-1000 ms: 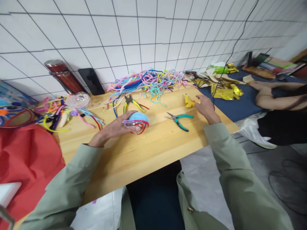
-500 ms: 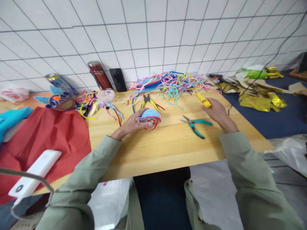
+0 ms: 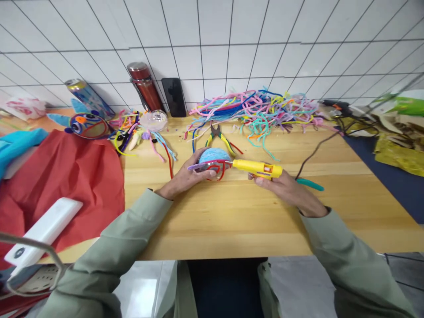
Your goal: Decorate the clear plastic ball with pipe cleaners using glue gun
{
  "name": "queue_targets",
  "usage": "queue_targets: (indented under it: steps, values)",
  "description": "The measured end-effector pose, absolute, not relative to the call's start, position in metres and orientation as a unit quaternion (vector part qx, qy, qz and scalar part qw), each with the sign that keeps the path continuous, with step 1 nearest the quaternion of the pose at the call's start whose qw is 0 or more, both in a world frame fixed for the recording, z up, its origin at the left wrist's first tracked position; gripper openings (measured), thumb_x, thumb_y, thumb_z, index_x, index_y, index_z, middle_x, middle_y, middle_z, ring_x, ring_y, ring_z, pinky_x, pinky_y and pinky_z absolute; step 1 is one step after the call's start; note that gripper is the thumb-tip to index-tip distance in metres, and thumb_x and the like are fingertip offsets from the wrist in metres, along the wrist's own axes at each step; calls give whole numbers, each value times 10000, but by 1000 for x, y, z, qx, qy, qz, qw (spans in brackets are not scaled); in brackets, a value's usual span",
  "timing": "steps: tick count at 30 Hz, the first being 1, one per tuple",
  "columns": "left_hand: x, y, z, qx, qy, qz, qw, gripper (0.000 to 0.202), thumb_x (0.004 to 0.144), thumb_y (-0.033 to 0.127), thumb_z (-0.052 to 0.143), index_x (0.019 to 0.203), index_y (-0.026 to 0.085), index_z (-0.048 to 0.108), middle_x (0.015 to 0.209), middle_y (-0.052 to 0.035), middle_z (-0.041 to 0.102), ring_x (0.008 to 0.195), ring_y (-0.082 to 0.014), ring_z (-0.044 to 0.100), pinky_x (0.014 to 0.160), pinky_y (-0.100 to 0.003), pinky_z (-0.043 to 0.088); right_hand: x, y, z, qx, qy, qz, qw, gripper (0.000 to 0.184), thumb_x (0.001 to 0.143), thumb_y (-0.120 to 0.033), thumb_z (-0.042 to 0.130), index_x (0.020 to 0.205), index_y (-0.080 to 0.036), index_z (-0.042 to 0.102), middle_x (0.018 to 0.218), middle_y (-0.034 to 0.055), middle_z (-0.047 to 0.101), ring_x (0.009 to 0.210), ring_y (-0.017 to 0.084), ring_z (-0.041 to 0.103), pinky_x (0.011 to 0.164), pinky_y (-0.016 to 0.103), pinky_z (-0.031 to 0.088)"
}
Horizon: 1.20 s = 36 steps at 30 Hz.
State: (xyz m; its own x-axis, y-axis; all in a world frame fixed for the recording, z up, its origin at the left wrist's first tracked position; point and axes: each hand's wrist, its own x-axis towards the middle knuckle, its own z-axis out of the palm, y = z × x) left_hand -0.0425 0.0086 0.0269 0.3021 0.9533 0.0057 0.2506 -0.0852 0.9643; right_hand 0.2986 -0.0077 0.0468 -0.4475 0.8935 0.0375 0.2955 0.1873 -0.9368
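Observation:
My left hand [image 3: 188,176] is closed around a clear ball [image 3: 214,162] whose top is covered in light blue fuzzy strands, with red and purple strips around its middle and lower half. A yellow glue gun [image 3: 256,168] is gripped in my right hand [image 3: 281,185]; its nozzle points left and reaches the ball's right side, though actual contact is hard to make out. Behind the ball lie yellow-green pliers [image 3: 217,137] with their handles spread. Under my right hand a teal handle [image 3: 310,184] of another pair of pliers sticks out, the rest hidden.
A heap of coloured pipe cleaners [image 3: 251,110] lies along the tiled wall. Left of it stand a phone [image 3: 174,98], a red thermos [image 3: 145,88] and a can [image 3: 89,99]. Red cloth [image 3: 96,176] covers the left side. The gun's dark cord [image 3: 313,152] trails back right.
My right hand has brought the glue gun leftward to the ball, its nozzle now pointing left. The teal pliers are now mostly covered by that hand. My left hand still holds the ball.

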Motion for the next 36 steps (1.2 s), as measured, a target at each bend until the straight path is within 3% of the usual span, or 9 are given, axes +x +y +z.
queue_targets:
  steps: [7,13,20,28,36]
  values:
    - [-43,8,28,644,484,346,481,1022,862,608,951,1709,233,520,1639,-149,695,1487,-409,699,1238,-513,632,297,-12,50,-429,-712,475,290,437,1005,-714,788,1099,-293,854,1019,59,868,918,292,811,817,434,698]
    - [-45,6,28,641,496,343,475,1061,859,615,963,1740,250,499,1700,-136,656,1563,-421,646,1296,-525,593,291,-14,45,-426,-719,474,278,367,989,-673,805,1050,-312,800,880,23,800,778,259,728,698,404,648]
    - [-46,7,28,655,496,343,457,1061,862,646,962,1732,246,506,1727,-150,636,1598,-431,615,1330,-538,565,287,-13,51,-433,-725,459,277,326,1011,-632,788,986,-310,748,839,12,752,731,238,686,654,377,578]
    - [-48,8,23,657,493,348,452,1071,848,732,966,1707,253,542,1700,-148,657,1569,-439,639,1313,-543,581,285,-13,44,-421,-730,467,270,347,1041,-646,754,1026,-301,724,886,16,794,762,240,713,668,372,574]
    - [-47,8,24,652,490,352,460,1109,832,765,970,1704,238,533,1711,-163,647,1579,-442,640,1322,-550,579,285,-13,46,-419,-741,455,261,307,1071,-589,720,1036,-286,684,852,-3,739,741,209,668,644,330,517]
